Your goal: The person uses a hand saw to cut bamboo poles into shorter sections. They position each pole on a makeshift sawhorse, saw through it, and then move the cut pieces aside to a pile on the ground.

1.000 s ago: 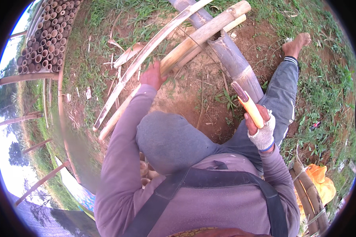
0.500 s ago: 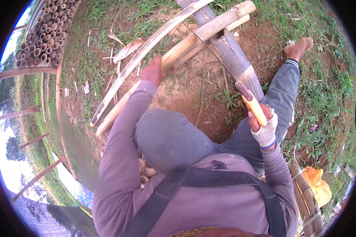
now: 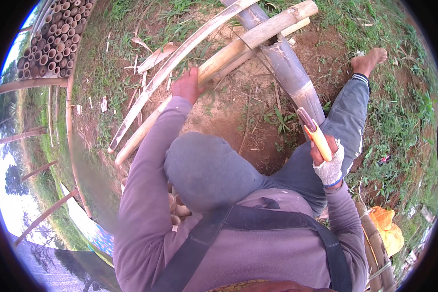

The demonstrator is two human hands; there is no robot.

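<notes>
My left hand [image 3: 186,87] is wrapped round a pale bamboo pole [image 3: 260,38], which slants from the lower left to the upper right. That pole lies across a thick grey bamboo log [image 3: 291,73] with a notch cut in its top. In my right hand [image 3: 328,159], which wears a white fingerless glove, is the orange handle of a handsaw [image 3: 318,141]. The saw's thin blade runs up and left across the pale pole, seen nearly edge-on. Beside the pole lies a long split bamboo strip [image 3: 151,90].
My bent left knee [image 3: 209,170] is close below, and my right leg [image 3: 348,112] stretches along the log. Cut bamboo pieces [image 3: 175,204] lie by my left side. Stacked bamboo tubes [image 3: 56,41] fill a rack at upper left. An orange bag [image 3: 387,228] is at lower right.
My right hand has drawn the saw slightly down and to the right. My left hand keeps its hold on the bamboo pole. The whole view has shifted a little.
</notes>
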